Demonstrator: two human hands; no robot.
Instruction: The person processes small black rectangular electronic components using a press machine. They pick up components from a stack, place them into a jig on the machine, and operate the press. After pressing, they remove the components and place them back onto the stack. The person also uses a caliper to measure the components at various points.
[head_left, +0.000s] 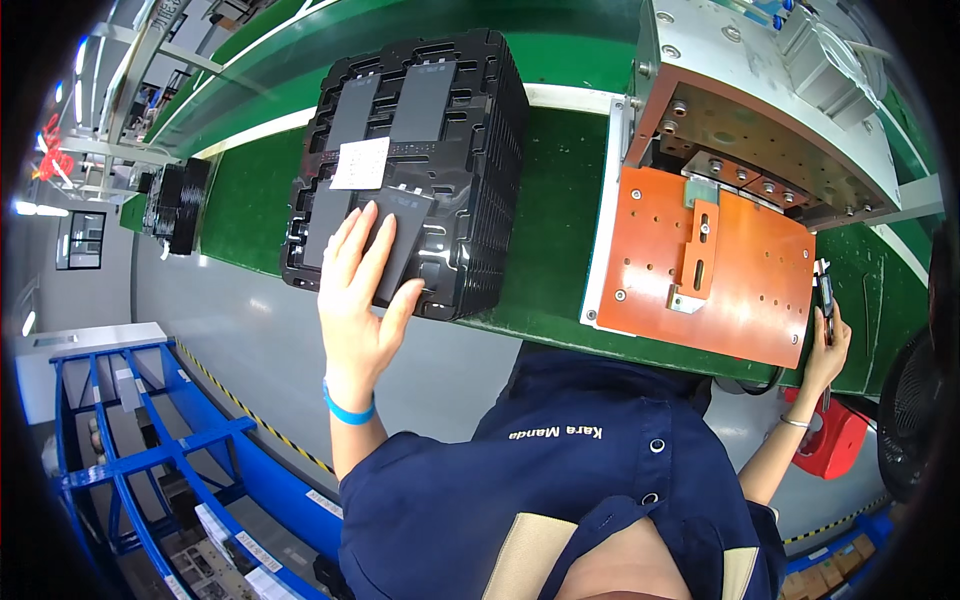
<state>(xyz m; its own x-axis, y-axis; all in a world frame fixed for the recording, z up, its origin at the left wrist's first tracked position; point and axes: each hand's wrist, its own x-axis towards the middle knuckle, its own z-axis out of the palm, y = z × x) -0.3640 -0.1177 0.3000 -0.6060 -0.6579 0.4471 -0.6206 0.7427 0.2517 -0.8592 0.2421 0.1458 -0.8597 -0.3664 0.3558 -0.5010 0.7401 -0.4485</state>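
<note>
My left hand (358, 290) is over the front of a stack of black plastic trays (475, 190). Its fingers and thumb lie across a flat black battery cell (403, 225), gripping it; the cell sits askew in the top tray. Beside it another flat dark cell (328, 225) is partly covered by my fingers. Two more cells, one at the back left (355, 108) and one at the back right (423, 100), rest in their pockets. My right hand (828, 350), right of the orange fixture plate (740, 270), closes around a slim, long black object (826, 290) with a pale tip, seen edge-on.
A white paper label (360, 163) lies on the tray. The metal press frame (770, 110) overhangs the orange plate, which carries a slotted orange stop (698, 250). Everything stands on a green bench (560, 200). A black fan (910, 410) and a red stool (832, 440) are at right.
</note>
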